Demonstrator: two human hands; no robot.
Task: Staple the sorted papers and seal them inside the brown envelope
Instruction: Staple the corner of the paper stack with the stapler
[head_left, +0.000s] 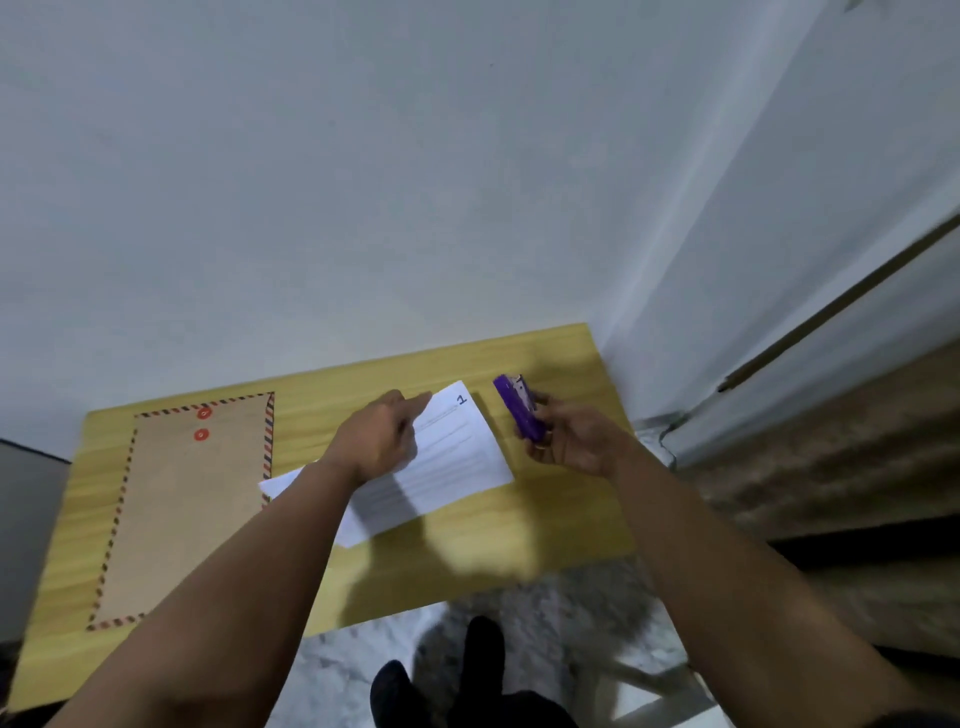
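Purple stapler (519, 413) gripped in right hand (574, 441), apart from papers (447, 457); those pinched by left hand (376, 439), seemingly unstapled. Brown envelope (187, 509) flat on table (545, 525), unfilled.

The right hand (574, 441) grips a purple stapler (519, 414), its fingers curled round the lower end while the upper end juts up and away beyond the fingertips. Just left of those fingers lie the white papers (457, 457), the top sheet marked with a "1" at its far corner. The left hand (376, 439) holds the papers at their far left corner, its fingers pinching the edge there. Well to the left of the left hand's fingers, the brown envelope (187, 509) lies flat on the yellow wooden table (545, 530), with two red button closures near its top. The papers' left corner overlaps the envelope's striped right edge.
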